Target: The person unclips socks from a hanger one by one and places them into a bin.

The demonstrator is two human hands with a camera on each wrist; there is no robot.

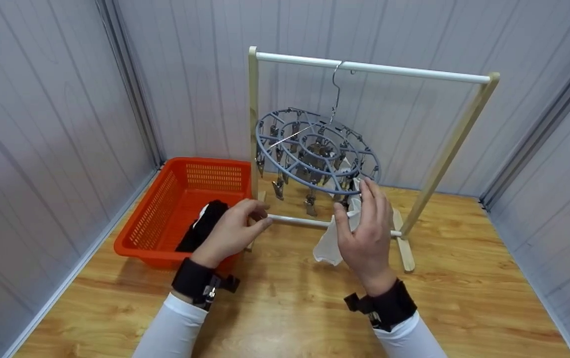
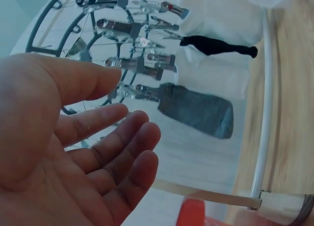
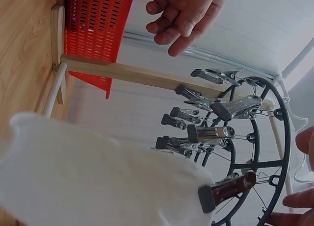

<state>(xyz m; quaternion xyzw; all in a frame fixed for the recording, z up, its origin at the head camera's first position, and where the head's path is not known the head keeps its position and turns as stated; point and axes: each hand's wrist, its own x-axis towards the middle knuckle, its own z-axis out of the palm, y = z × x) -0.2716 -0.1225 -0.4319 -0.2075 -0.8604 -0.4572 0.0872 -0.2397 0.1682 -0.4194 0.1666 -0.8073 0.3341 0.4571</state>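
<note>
A round grey clip hanger [image 1: 314, 149] hangs by its hook from the white top rail [image 1: 389, 71] of a wooden rack. A white cloth [image 1: 328, 246] hangs from one peg [image 3: 228, 189] on the near side of the ring [image 3: 284, 138]. My right hand [image 1: 353, 199] is raised at that spot with its fingers straight, right by the rim; its fingertips [image 3: 297, 201] show at the ring's edge, just apart from the cloth [image 3: 98, 172]. My left hand [image 1: 262, 215] hovers with relaxed fingers and nothing in it, near the rack's lower rail [image 1: 294, 221]. The left wrist view shows its bare palm [image 2: 117, 123] below the pegs [image 2: 137, 64].
An orange basket [image 1: 165, 209] stands on the wooden floor left of the rack, with a dark garment [image 1: 205, 226] inside. Grey panel walls enclose the space on three sides. The rack's wooden foot [image 1: 404, 248] lies right of my right hand.
</note>
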